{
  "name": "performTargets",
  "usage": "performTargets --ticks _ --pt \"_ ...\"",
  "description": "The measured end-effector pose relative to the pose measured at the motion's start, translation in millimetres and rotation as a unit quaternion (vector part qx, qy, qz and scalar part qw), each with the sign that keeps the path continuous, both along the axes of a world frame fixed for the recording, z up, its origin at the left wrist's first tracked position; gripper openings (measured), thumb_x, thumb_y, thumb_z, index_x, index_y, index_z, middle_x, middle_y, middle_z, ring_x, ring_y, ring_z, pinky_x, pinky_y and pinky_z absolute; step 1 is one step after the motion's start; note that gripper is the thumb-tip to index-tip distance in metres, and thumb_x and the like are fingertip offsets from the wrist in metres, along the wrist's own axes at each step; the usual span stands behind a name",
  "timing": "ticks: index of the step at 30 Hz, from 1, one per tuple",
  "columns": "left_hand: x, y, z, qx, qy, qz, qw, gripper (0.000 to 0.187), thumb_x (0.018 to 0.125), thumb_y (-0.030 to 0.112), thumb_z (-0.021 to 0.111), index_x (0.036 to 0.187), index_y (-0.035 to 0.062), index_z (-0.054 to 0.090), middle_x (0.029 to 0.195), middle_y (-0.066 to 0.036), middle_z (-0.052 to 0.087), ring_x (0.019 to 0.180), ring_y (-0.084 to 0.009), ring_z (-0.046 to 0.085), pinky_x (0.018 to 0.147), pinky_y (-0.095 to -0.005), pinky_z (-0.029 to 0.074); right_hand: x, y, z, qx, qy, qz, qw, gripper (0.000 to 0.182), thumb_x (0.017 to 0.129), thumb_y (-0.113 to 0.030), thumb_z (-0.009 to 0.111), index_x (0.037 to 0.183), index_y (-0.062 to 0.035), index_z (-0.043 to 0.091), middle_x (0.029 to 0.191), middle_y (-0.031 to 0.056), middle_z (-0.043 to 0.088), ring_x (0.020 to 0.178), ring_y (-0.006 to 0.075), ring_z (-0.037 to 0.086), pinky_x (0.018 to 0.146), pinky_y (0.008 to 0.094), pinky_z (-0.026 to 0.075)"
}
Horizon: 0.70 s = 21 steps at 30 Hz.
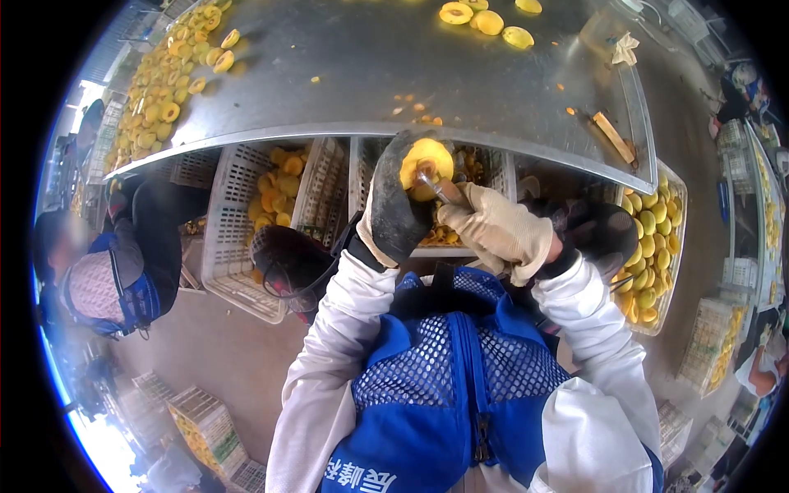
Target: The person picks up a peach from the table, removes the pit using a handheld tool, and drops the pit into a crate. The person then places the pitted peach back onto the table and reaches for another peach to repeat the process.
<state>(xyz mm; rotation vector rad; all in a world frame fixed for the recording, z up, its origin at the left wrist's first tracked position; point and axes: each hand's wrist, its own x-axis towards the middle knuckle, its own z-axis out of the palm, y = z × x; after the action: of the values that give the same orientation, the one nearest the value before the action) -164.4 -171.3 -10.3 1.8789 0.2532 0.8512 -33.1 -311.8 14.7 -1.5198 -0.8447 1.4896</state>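
Note:
My left hand (394, 209), in a dark-coated work glove, is closed around a halved yellow peach (436, 154) with its cut face turned up. The brown pit hollow shows in the middle of the flesh. In a cream knitted glove, my right hand (501, 226) grips a small metal pitting tool (446, 191), and its tip is at that hollow. Both hands are over the near edge of the metal table (345, 90). Part of the tool's handle is hidden by my right glove. Below my hands, a crate with yellow fruit pieces is partly covered.
Many peach halves (164, 90) are heaped at the table's left, with several more (488, 22) at the far side. A wooden strip (614, 137) lies near the right corner. Fruit crates stand at left (215, 246) and right (678, 246). A person (107, 279) sits to the left.

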Motion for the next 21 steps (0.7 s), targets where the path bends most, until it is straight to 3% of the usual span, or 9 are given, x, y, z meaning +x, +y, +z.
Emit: performTargets --ticks 2,3,6,7,8,16,18,19,21 --pt "-2 11 0 0.070 0.024 -0.012 0.997 0.055 0.083 -0.001 0.071 0.134 -0.0024 0.049 0.124 -0.019 0.062 0.115 -0.0292 0.061 0.100 -0.0374 0.049 7 2 -8 0.088 0.076 0.005 0.993 0.044 0.098 -0.036 0.059 0.115 0.0043 0.052 0.056 0.0035 0.053 0.040 0.0125 0.051 0.038 0.0267 0.040" --pt "-4 14 0 0.140 0.047 -0.022 0.989 0.058 0.080 -0.005 0.070 0.134 -0.0020 0.049 0.125 -0.019 0.062 0.115 -0.0300 0.061 0.100 -0.0378 0.049 11 6 10 0.029 -0.048 0.073 0.996 0.043 0.100 -0.031 0.057 0.123 0.0050 0.051 0.064 0.0038 0.055 0.047 0.0093 0.052 0.044 0.0234 0.042" --pt "-13 16 -6 -0.009 0.077 -0.070 0.995 0.060 0.076 -0.009 0.067 0.134 -0.0009 0.052 0.125 -0.019 0.063 0.114 -0.0297 0.062 0.101 -0.0372 0.049 14 13 43 -0.119 -0.157 0.195 0.961 0.040 0.103 -0.022 0.050 0.133 0.0034 0.046 0.085 0.0029 0.052 0.069 0.0052 0.050 0.060 0.0182 0.046" --pt "-14 18 -5 -0.008 0.077 -0.070 0.995 0.060 0.076 -0.009 0.067 0.134 -0.0009 0.052 0.125 -0.019 0.063 0.114 -0.0297 0.062 0.101 -0.0372 0.049 15 10 2 -0.090 0.189 0.076 0.975 0.028 0.099 -0.021 0.054 0.116 0.0025 0.053 0.074 0.0007 0.052 0.061 0.0077 0.051 0.055 0.0215 0.044" --pt "-14 21 -2 -0.004 0.078 -0.089 0.993 0.060 0.074 -0.010 0.067 0.132 -0.0007 0.055 0.123 -0.018 0.064 0.114 -0.0287 0.063 0.101 -0.0358 0.049 16 8 -22 -0.049 0.511 -0.054 0.857 0.021 0.095 -0.019 0.059 0.098 0.0015 0.059 0.062 -0.0015 0.053 0.054 0.0101 0.052 0.050 0.0247 0.041" --pt "-12 36 12 -0.025 0.150 -0.179 0.972 0.046 0.076 -0.005 0.067 0.122 -0.0013 0.063 0.115 -0.014 0.069 0.103 -0.0221 0.067 0.093 -0.0321 0.054 18 4 -12 -0.045 0.090 0.173 0.980 0.023 0.103 -0.018 0.051 0.093 0.0005 0.061 0.072 0.0028 0.058 0.060 0.0056 0.050 0.056 0.0196 0.043" --pt "-17 22 22 -0.023 0.100 -0.148 0.984 0.045 0.077 -0.005 0.068 0.122 -0.0012 0.063 0.115 -0.015 0.068 0.104 -0.0229 0.067 0.093 -0.0328 0.054 8 -2 -16 -0.040 0.421 0.031 0.906 0.031 0.104 -0.028 0.053 0.097 0.0012 0.062 0.060 0.0004 0.055 0.044 0.0066 0.045 0.042 0.0205 0.042" --pt "-17 16 24 -0.019 0.050 -0.118 0.992 0.045 0.077 -0.005 0.068 0.122 -0.0012 0.062 0.116 -0.015 0.068 0.104 -0.0237 0.067 0.094 -0.0335 0.054 8 -3 -28 -0.037 0.603 0.085 0.792 0.034 0.104 -0.030 0.053 0.104 0.0026 0.061 0.059 0.0029 0.056 0.038 0.0072 0.046 0.034 0.0187 0.040" --pt "-11 10 -1 -0.065 0.024 -0.082 0.994 0.046 0.079 -0.004 0.069 0.124 -0.0005 0.060 0.117 -0.015 0.067 0.106 -0.0245 0.066 0.094 -0.0343 0.054 -6 -6 -29 -0.035 0.653 0.031 0.756 0.032 0.104 -0.027 0.053 0.116 0.0017 0.057 0.063 0.0028 0.052 0.037 0.0039 0.036 0.028 0.0178 0.029"
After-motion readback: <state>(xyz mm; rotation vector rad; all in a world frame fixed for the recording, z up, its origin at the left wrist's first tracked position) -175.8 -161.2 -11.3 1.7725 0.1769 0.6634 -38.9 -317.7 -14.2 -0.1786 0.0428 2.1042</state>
